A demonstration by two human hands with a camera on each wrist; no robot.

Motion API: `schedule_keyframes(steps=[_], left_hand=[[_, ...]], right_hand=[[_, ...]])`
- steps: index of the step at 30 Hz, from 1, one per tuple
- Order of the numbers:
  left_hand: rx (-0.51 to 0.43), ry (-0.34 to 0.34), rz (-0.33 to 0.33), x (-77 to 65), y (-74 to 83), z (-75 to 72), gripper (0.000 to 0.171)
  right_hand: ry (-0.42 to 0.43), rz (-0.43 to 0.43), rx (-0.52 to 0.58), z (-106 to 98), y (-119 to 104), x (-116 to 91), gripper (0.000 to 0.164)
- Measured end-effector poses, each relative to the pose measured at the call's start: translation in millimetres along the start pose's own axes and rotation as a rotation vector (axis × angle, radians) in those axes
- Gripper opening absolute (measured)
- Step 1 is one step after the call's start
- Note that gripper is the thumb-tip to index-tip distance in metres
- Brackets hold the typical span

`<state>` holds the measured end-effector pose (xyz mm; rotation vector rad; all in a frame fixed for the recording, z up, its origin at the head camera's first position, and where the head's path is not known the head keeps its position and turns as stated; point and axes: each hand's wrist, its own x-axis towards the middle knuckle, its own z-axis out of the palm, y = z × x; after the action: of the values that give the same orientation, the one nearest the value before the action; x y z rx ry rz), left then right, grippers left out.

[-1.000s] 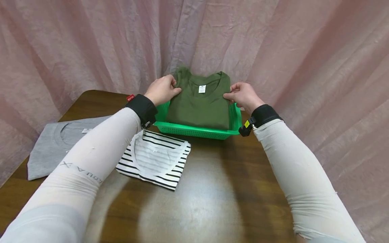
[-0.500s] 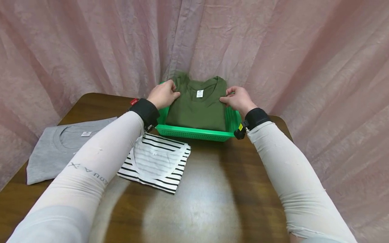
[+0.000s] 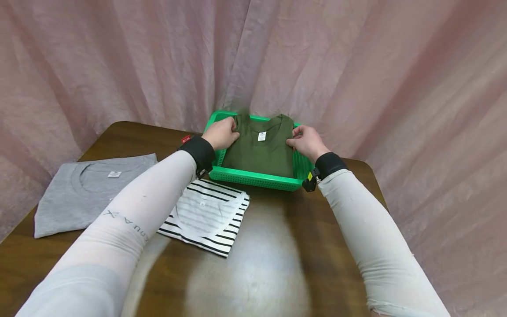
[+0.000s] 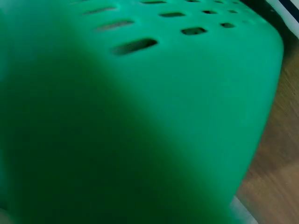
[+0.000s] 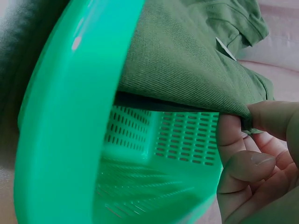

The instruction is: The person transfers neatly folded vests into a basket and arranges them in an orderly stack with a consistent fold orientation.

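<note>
A folded olive-green T-shirt (image 3: 259,154) with a white neck label lies partly down in a green plastic basket (image 3: 257,178). My left hand (image 3: 222,133) pinches the shirt's left shoulder edge. On the other side, my right hand (image 3: 309,141) pinches its right edge between thumb and fingers. From the right wrist view, the shirt fabric (image 5: 182,60) slopes down from my right hand (image 5: 261,158), with a gap above the slotted basket floor. The left wrist view is filled by the blurred basket wall (image 4: 201,93); the left hand's grip is not visible there.
A folded black-and-white striped shirt (image 3: 206,215) lies on the brown table (image 3: 340,246) in front of the basket. Farther left is a folded grey T-shirt (image 3: 95,185). A pink curtain (image 3: 317,57) hangs close behind the basket.
Both hands have lowered the olive T-shirt deeper into the basket, so the basket's back rim now shows behind it. The grey and striped shirts have stayed in place.
</note>
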<state>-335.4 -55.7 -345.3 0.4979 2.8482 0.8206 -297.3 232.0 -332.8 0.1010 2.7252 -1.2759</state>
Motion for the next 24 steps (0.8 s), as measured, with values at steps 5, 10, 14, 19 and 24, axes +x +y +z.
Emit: schedule_keyframes(steps=[5, 10, 14, 19, 24], left_hand=[[0.016, -0.005, -0.008, 1.4, -0.7, 4.4, 0.021], [-0.006, -0.054, 0.002, -4.1, 0.2, 2.4, 0.012], [-0.019, -0.121, -0.011, -5.9, -0.6, 4.5, 0.029], [-0.018, -0.169, -0.026, -1.5, 1.3, 10.9, 0.038], [0.012, -0.173, -0.058, 5.5, 1.3, 18.4, 0.038]], right_hand=[[0.012, -0.007, -0.016, 5, 3, 2, 0.022], [0.0, -0.011, -0.044, 6, 3, 6, 0.022], [-0.015, -0.012, -0.092, 9, 4, 9, 0.024], [-0.013, -0.018, -0.151, 11, 7, 9, 0.024], [-0.005, -0.03, -0.243, 14, 11, 7, 0.022]])
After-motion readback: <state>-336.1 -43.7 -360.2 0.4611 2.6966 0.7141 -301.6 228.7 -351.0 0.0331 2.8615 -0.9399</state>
